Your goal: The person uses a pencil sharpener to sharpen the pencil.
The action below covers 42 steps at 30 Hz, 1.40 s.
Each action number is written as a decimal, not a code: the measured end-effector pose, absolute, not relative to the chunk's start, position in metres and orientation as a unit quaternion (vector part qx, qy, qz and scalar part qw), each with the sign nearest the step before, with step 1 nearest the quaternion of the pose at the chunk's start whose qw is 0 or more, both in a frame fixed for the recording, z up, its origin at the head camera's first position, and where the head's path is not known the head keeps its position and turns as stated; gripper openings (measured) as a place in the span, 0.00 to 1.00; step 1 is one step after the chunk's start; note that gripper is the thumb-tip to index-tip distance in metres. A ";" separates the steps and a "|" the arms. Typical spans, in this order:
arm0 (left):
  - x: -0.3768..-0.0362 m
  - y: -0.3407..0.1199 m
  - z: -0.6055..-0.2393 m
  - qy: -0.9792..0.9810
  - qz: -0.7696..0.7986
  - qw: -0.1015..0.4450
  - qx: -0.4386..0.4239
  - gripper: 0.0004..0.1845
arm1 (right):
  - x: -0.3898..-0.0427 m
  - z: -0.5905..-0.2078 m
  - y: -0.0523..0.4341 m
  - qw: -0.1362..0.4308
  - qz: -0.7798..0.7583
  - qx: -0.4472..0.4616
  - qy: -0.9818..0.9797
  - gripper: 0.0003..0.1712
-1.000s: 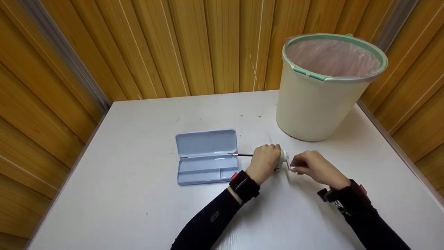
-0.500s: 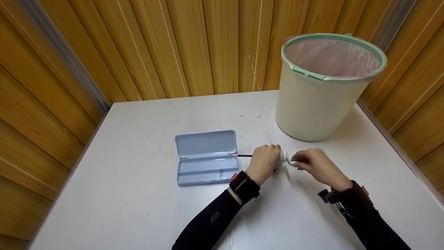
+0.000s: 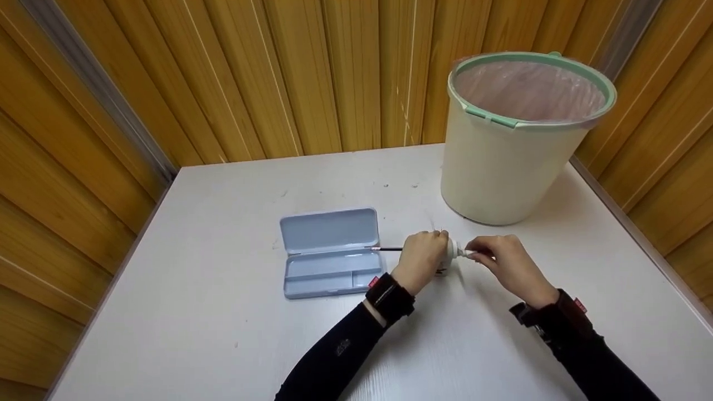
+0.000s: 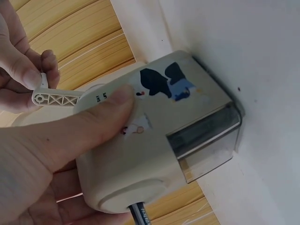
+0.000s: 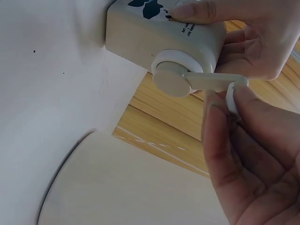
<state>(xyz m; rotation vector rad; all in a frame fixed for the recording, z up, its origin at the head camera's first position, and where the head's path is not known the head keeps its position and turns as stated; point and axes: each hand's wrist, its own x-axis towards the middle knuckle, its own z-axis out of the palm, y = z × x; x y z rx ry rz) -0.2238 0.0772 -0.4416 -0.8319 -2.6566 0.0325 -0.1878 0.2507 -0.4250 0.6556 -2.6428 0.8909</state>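
- The pencil sharpener (image 3: 448,257) stands on the white table (image 3: 223,312), roughly at mid-depth of the tabletop; this item serves as the reference for all positions below.
- Open tabletop extends in front of the sharpener to the near edge, and to its right as far as the right table edge.
- Left of the sharpener, just beside it, lies an open pencil case (image 3: 330,252); bare table continues beyond the case to the left edge.
- Behind and to the right of the sharpener stands a waste bin (image 3: 512,150), near but not touching it. Wooden slatted walls close the table at the back and both sides.
- Sharpener: cream plastic box with rounded corners, a printed sticker on top, a clear smoky drawer (image 4: 206,143) at its base and a white ribbed crank (image 5: 206,80) on a round hub.
- Pencil case: pale blue, smooth, lid laid flat. Bin: cream, tapered and round, green rim ring, thin pink liner.
- A dark pencil (image 3: 388,248) is inserted in the sharpener's left face and points toward the case.
- Left hand (image 3: 423,259): clasps the sharpener body, thumb across the top, fingers wrapped behind.
- Right hand (image 3: 501,263): immediately right of the sharpener, pinching the crank knob between thumb and fingers.
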 end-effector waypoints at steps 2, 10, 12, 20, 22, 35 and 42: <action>-0.224 0.077 -0.443 -0.938 0.013 0.180 -0.296 0.09 | -0.189 -0.427 0.251 0.154 0.305 0.227 -0.912 0.03; -0.223 0.075 -0.445 -0.934 0.010 0.202 -0.295 0.09 | -0.194 -0.429 0.250 0.206 0.304 0.222 -0.903 0.04; -0.223 0.075 -0.445 -0.933 0.008 0.202 -0.297 0.09 | -0.195 -0.429 0.249 0.218 0.308 0.219 -0.900 0.04; -0.225 0.074 -0.445 -0.933 0.003 0.203 -0.298 0.10 | -0.202 -0.435 0.248 0.268 0.301 0.221 -0.888 0.07; -0.226 0.074 -0.446 -0.931 0.002 0.207 -0.301 0.10 | -0.204 -0.436 0.248 0.282 0.291 0.223 -0.887 0.08; -0.227 0.073 -0.447 -0.925 0.000 0.231 -0.301 0.08 | -0.214 -0.452 0.247 0.369 0.242 0.251 -0.862 0.10; -0.227 0.073 -0.448 -0.922 -0.006 0.244 -0.301 0.08 | -0.217 -0.452 0.246 0.366 0.244 0.250 -0.863 0.10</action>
